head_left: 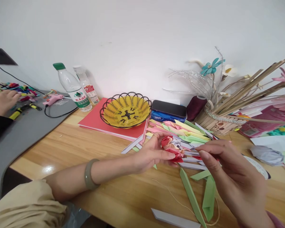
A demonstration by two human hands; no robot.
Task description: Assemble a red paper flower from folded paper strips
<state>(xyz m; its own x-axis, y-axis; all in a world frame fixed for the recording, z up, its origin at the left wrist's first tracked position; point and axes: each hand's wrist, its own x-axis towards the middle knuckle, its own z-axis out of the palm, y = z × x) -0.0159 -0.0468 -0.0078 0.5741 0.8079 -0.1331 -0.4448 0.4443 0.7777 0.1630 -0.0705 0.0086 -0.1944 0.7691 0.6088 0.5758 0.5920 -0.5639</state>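
The left hand (150,154) is holding a small red and pink paper flower (171,147), fingers curled under it and thumb pressing on its lower petals. The right hand (230,172) is closing on the flower's right side, thumb and forefinger pinched together on what looks like a thin folded strip; exactly what they are gripping is too small to tell. A green bangle (88,174) is sitting on the left wrist.

The flower is hanging just above the wooden table (90,148), in front of and to the right of the yellow wire basket (125,110). That basket is resting on a stack of red paper sheets (95,120). Just right of the basket, a fan of folded coloured paper strips (182,129) is spreading toward the hands, and behind it a black phone (169,108) is lying on a blue packet (161,117). Further right of the basket, a maroon thread spool (194,106) is standing beside a stick-built vase of paper flowers (216,122). Green folded strips (205,194) are lying on the table below the right hand.

Left of the basket, two plastic water bottles (72,87) are standing near a pink glue gun (52,99) on a grey mat (26,129), where another person's hand (2,101) is resting.
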